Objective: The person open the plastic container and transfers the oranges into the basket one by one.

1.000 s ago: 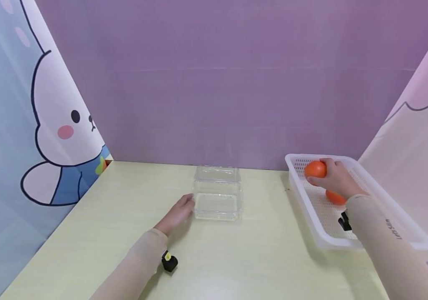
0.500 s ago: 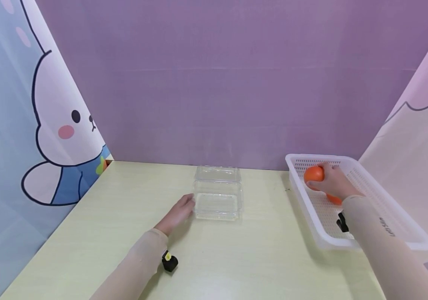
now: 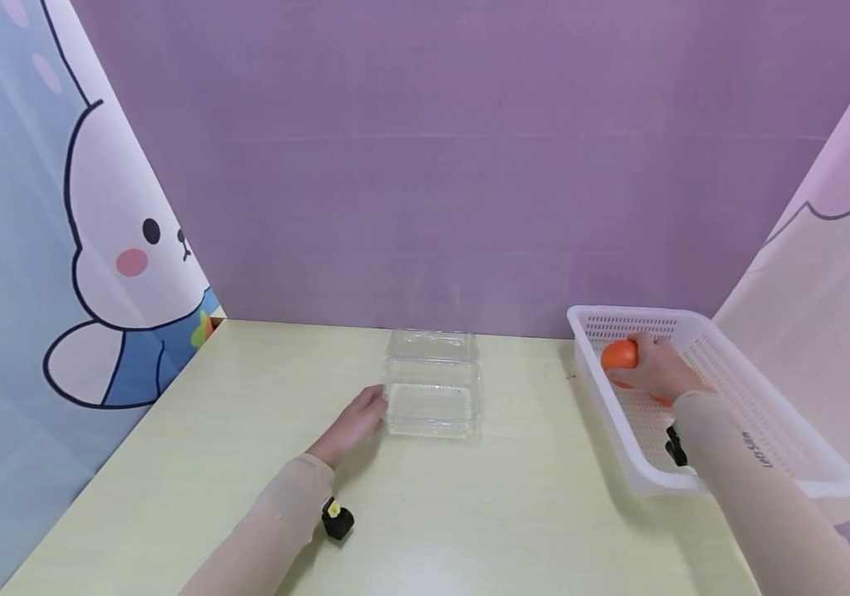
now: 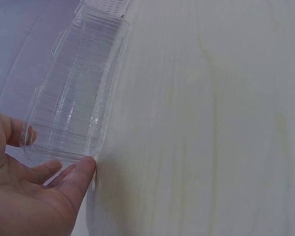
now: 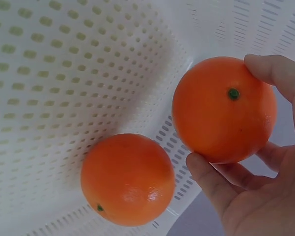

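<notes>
At the left end of an open clear plastic clamshell box [image 3: 432, 403], my left hand [image 3: 353, 424] holds the edge with its fingertips. In the left wrist view the digits of that hand [image 4: 44, 189] lie round the corner of the box's end, one showing at the far side. My right hand [image 3: 655, 368] grips an orange [image 5: 225, 110], thumb on one side and fingers on the other, inside the white basket [image 3: 618, 439]. A second orange [image 5: 128, 179] lies beside it in the basket, mostly hidden by my right hand in the head view.
The basket with perforated walls stands at the right of the pale wooden table [image 3: 514, 513]. A purple cloth [image 3: 425, 165] hangs behind the table. Printed cloths flank it, with a cartoon rabbit [image 3: 119, 215] on the left one.
My right hand has lowered the orange further into the basket, moving slightly left and toward me. The left hand and clamshell box have stayed in place.
</notes>
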The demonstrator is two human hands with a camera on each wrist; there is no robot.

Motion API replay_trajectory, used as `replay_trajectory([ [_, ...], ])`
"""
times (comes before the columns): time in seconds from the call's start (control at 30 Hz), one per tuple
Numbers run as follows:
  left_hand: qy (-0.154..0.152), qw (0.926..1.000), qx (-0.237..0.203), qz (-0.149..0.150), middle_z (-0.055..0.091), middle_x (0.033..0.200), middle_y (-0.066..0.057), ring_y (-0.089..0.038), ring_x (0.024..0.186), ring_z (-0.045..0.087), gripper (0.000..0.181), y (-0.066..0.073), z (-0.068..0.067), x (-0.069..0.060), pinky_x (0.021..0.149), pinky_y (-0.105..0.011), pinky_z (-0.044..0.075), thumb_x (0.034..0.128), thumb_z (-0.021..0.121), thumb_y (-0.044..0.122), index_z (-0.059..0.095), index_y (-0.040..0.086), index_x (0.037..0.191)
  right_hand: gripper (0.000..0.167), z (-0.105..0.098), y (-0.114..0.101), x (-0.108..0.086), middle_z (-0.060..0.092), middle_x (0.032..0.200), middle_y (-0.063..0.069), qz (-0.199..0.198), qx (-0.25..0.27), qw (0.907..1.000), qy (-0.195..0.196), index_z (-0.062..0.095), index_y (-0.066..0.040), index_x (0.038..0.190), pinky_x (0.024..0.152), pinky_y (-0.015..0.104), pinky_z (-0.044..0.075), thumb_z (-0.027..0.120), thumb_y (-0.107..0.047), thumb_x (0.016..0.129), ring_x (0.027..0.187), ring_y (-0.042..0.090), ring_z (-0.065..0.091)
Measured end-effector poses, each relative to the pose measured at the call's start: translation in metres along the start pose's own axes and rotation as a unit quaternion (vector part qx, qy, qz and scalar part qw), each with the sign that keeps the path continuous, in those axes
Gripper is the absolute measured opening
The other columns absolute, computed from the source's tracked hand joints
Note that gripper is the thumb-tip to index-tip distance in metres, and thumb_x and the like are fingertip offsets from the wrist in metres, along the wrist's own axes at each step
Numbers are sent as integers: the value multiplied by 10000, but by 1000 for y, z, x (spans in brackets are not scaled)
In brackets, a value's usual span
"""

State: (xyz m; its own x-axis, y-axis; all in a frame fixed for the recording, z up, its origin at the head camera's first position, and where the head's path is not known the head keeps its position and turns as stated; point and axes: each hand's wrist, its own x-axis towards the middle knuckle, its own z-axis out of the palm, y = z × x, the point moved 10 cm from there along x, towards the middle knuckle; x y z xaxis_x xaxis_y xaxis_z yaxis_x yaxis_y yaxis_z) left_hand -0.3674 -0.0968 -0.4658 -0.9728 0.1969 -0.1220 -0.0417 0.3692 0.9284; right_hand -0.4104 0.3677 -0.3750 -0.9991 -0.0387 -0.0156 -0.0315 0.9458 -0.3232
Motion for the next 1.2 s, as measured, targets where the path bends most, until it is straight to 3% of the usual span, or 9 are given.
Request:
replay_trajectory([
  [0.17, -13, 10000, -25, -6, 337, 1533, -303, -441, 1274, 514, 569, 1, 0, 0, 1136, -537, 323, 1067, 379, 259, 267, -35, 1541, 832, 5, 5, 2, 476, 1185, 331, -13, -120, 9999, -11, 361, 59, 1400, 756, 521, 470, 701, -479, 864, 1029, 436, 492],
  [0.67, -14, 10000, -70, -13, 328, 1538, -301, -437, 1294, 497, 572, 0, 1, 1, 1140, -529, 321, 1068, 375, 262, 260, -36, 1543, 861, 12, 1, 2, 505, 1156, 337, -123, -47, 9998, -147, 373, 100, 1397, 797, 553, 474, 721, -470, 853, 998, 443, 514],
  [0.87, -41, 9999, -124, -64, 325, 1541, -299, -438, 1300, 491, 573, -2, 1, 1, 1142, -527, 317, 1068, 378, 267, 261, -29, 1545, 903, 18, 3, 2, 571, 1105, 288, -173, 77, 9995, -237, 379, 107, 1404, 755, 485, 491, 738, -496, 837, 914, 367, 562],
  [1.0, -48, 9999, -139, -50, 320, 1541, -305, -444, 1301, 487, 570, -1, 1, 0, 1137, -523, 329, 1068, 376, 257, 259, -35, 1544, 961, 20, 3, 3, 564, 1147, 297, -183, 163, 9993, -282, 353, 126, 1437, 766, 484, 497, 738, -519, 837, 952, 371, 548],
  [1.2, -7, 9999, -101, -17, 328, 1538, -301, -440, 1293, 497, 567, 0, 0, -1, 1136, -523, 329, 1069, 377, 255, 263, -35, 1542, 889, 18, -1, 2, 580, 1088, 242, -262, 190, 9990, -301, 399, 142, 1395, 762, 454, 481, 744, -468, 848, 928, 354, 529],
])
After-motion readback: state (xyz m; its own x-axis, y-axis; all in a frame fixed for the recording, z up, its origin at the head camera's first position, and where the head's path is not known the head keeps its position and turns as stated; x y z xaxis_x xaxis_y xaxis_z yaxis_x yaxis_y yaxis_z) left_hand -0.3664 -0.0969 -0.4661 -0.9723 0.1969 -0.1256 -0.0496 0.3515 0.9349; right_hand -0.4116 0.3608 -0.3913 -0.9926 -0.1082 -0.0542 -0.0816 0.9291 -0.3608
